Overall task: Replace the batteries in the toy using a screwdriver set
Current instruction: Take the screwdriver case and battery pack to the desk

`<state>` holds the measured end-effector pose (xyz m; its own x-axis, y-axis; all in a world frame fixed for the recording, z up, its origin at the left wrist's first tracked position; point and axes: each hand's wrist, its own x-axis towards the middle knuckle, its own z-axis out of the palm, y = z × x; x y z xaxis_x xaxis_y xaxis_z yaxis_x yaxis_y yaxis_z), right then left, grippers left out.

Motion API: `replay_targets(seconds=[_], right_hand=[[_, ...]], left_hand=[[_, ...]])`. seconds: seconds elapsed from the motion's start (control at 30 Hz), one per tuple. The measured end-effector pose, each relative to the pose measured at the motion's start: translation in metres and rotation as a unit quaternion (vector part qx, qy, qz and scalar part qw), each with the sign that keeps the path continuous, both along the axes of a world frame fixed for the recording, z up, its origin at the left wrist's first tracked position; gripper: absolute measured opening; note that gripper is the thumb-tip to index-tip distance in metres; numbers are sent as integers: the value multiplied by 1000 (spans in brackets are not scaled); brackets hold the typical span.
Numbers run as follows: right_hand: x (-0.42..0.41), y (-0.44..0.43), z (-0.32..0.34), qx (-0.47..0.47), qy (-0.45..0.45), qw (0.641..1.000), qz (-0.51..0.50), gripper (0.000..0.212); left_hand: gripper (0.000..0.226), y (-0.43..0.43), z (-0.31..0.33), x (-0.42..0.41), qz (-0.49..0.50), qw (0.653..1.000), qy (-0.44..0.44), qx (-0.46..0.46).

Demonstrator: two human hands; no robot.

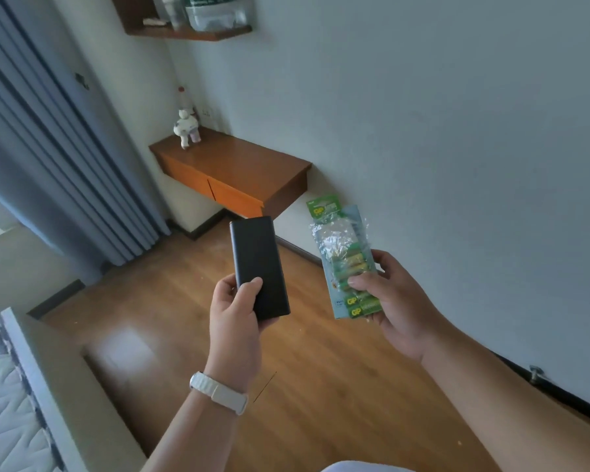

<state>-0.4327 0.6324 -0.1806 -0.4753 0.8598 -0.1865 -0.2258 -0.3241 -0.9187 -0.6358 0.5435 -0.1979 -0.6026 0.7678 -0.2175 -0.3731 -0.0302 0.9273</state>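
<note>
My left hand [234,310] grips the lower end of a long black case [257,264], thumb across its front, holding it upright over the floor. My right hand [394,298] pinches a pack of green and yellow batteries [346,260] in torn clear wrapping, thumb on its front. A small white toy figure [186,127] stands on the far end of a wall-mounted wooden desk [239,168], well beyond both hands.
Blue curtains [58,158] hang at left. A mattress and bed frame [11,386] sit at lower left. A wooden shelf [191,30] with containers hangs high on the wall. A bottle [183,98] stands behind the toy. Wooden flooring [321,386] lies below my hands.
</note>
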Motion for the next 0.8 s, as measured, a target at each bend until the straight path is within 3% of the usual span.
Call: replay_targets(seconds=[0.27, 0.47, 0.8], right_hand=[[-97, 54, 0, -5, -6, 998, 58, 50], [-184, 109, -8, -13, -1, 994, 110, 52], [-319, 231, -17, -51, 16, 987, 149, 51]], left_hand=[[43, 20, 4, -96, 62, 998, 26, -2], [40, 45, -1, -161, 119, 992, 26, -10], [15, 152, 9, -270, 162, 984, 50, -45]])
